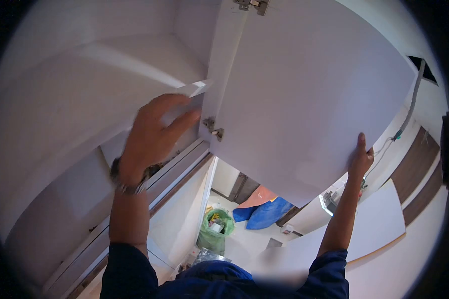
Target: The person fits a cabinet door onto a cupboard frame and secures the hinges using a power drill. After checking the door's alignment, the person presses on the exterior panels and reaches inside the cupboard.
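Observation:
I look up at a white wall cabinet [75,99] with its door [304,99] swung open. My left hand [154,134] reaches up into the cabinet, fingers spread against the front edge of a white shelf board [194,88]. My right hand [360,158] grips the lower outer edge of the open door. Two metal hinges [213,128] join the door to the cabinet side, the other hinge [252,5] at the top. A watch sits on my left wrist.
Far below lie a green bag [215,230] holding rubbish, a blue sheet [267,212] and an orange sheet on a pale floor. A white panel [379,219] leans at the lower right. Brown wood strips and a hanging cable [409,114] line the right wall.

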The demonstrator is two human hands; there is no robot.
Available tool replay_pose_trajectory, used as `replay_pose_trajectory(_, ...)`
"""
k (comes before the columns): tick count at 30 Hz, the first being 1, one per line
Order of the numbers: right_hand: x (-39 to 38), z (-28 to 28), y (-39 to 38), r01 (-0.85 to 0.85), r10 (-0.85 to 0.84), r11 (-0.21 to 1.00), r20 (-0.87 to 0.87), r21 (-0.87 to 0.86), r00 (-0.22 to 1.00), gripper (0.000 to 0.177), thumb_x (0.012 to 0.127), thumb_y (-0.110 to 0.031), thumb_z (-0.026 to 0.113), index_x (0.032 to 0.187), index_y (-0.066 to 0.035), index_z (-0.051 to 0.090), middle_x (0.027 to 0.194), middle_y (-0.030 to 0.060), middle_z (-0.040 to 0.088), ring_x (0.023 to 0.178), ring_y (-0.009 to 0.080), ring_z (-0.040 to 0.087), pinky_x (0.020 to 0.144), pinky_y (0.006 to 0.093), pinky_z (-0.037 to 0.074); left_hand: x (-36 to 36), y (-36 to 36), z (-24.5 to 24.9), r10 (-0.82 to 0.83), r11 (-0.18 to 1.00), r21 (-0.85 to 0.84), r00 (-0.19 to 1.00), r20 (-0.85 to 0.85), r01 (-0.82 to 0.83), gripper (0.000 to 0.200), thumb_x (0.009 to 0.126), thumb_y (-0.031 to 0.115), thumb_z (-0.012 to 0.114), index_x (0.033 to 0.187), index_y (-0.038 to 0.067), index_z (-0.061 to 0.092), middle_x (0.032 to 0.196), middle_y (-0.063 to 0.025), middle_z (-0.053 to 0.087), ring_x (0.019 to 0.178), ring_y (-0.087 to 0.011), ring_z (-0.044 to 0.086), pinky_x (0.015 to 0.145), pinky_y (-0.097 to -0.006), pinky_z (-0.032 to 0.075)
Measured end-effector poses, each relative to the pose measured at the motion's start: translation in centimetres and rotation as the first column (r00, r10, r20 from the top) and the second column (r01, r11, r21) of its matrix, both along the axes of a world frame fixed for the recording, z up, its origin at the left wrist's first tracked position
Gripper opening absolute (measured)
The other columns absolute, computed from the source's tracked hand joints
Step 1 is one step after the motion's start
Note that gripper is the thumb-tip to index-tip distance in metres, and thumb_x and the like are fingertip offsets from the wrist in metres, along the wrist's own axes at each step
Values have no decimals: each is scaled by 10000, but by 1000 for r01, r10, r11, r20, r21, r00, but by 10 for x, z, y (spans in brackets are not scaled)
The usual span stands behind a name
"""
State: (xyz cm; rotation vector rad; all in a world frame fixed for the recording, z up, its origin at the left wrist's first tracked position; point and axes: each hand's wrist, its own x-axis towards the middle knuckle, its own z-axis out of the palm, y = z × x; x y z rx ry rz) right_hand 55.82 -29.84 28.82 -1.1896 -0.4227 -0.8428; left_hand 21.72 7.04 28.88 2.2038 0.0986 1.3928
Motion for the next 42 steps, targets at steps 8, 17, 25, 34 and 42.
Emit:
replay_pose_trajectory(8,134,-10,-51,656,-323,429,573,-621,754,545,874,-2,421,1415,-66,426,1314,72,576,748,147,584,682,336,513,-167,-27,-56,727,543,237,593,348,-805,388,787,307,732,1078,63,650,1255,-147,569,1218,-339,481,1003,-483,365)
replay_pose_trajectory(17,-43,-122,190,-305,352,473,-140,-827,925,519,861,-65,453,1379,-51,446,1255,76,579,741,154,578,685,339,507,-231,9,-63,955,33,361,136,265,-932,561,670,421,774,1114,109,631,1105,-68,602,1163,-254,485,1033,-479,298)
replay_pose_trajectory(25,-101,-163,282,-442,601,165,-265,-882,754,507,848,-122,482,1347,-37,465,1202,79,582,734,161,574,687,341,503,-228,25,-67,887,-106,311,52,459,-944,455,578,403,766,899,89,695,874,-36,626,926,-207,536,945,-412,349)
replay_pose_trajectory(34,-139,-167,340,-460,725,14,-308,-888,616,505,835,-186,515,1312,-21,485,1143,82,584,726,169,568,690,343,498,-216,33,-67,876,-115,232,11,482,-966,382,551,399,753,764,85,705,775,-41,628,841,-223,556,892,-402,358)
replay_pose_trajectory(42,-156,-159,344,-446,778,53,-243,-893,579,516,822,-242,544,1280,-7,503,1091,85,587,720,176,564,692,345,493,-216,3,-54,937,-76,226,8,349,-971,382,565,368,755,781,57,709,838,-97,629,917,-249,544,1006,-444,321)
